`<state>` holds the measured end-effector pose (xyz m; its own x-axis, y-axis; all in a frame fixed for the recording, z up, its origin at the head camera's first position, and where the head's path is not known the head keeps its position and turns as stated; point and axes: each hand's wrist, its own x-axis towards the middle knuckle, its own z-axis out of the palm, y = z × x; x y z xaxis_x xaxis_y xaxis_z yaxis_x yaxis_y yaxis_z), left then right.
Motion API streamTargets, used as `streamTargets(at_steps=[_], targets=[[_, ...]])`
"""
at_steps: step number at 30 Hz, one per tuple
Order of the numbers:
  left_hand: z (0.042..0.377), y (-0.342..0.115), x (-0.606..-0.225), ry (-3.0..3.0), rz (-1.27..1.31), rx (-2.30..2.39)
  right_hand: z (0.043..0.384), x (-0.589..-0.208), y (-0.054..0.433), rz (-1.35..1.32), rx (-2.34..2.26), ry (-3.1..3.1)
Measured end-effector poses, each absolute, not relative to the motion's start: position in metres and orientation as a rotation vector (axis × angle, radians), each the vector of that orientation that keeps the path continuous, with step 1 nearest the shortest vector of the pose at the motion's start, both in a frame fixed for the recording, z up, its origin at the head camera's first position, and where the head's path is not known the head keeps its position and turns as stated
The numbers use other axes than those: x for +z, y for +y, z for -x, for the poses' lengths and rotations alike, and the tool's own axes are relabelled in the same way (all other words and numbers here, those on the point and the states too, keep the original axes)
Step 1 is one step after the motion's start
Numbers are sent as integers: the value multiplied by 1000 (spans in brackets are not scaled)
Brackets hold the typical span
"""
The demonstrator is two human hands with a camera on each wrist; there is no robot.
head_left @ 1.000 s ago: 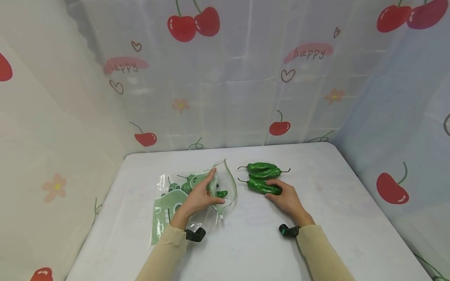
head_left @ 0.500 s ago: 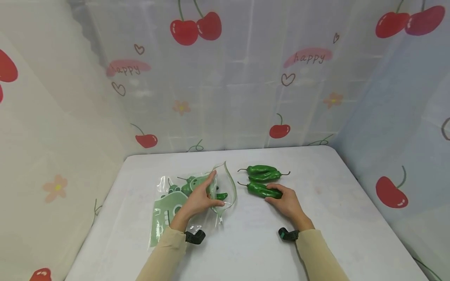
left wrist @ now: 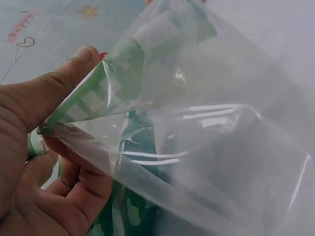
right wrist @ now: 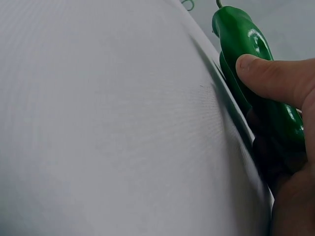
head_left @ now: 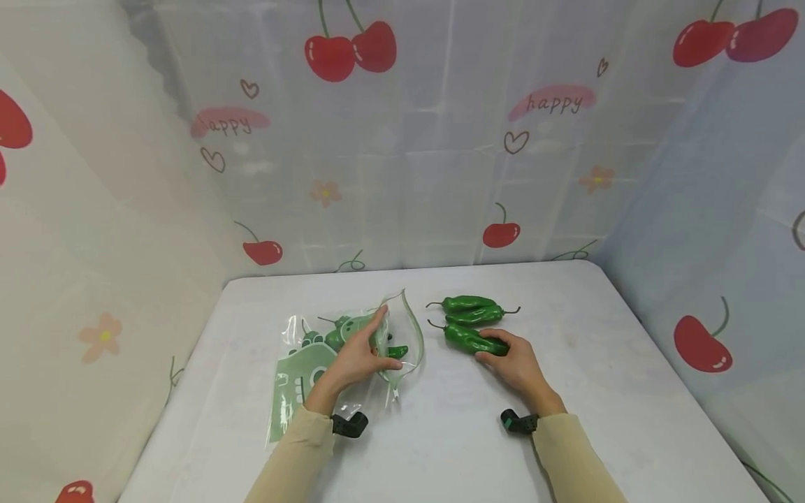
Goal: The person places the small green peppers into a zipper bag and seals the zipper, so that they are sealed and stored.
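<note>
A clear zip bag (head_left: 291,384) with a green cartoon print lies on the left of the table, its mouth spread toward the right. At that mouth my left hand (head_left: 353,360) holds the bag's edge, thumb and index finger wide apart; the left wrist view shows the clear film (left wrist: 221,152) stretched across it. Inside the bag are green peppers, one with its tip (head_left: 397,352) showing near the opening. My right hand (head_left: 514,360) grips a long green chili pepper (head_left: 465,338) low over the table, thumb along its side in the right wrist view.
Just behind the gripped pepper, two more green peppers (head_left: 467,303) lie side by side, stems pointing opposite ways. The white table (head_left: 440,447) is enclosed by a cherry-print curtain (head_left: 415,175) at the back and both sides.
The gripped pepper has shifted slightly right with my right hand, its stem end tipping up a little. My left hand and the bag stay in place. The head view has tilted slightly.
</note>
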<state>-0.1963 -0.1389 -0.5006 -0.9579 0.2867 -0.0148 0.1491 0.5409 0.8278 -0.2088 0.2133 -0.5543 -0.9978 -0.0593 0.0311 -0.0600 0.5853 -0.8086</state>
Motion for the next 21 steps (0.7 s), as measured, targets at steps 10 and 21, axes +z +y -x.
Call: streamTargets(at_steps=[10, 21], targets=[[197, -139, -503, 2622, -363, 1392, 207, -549, 211, -118, 1494, -2748], [197, -139, -503, 2610, -315, 1406, 206, -531, 200, -141, 1572, -2700]])
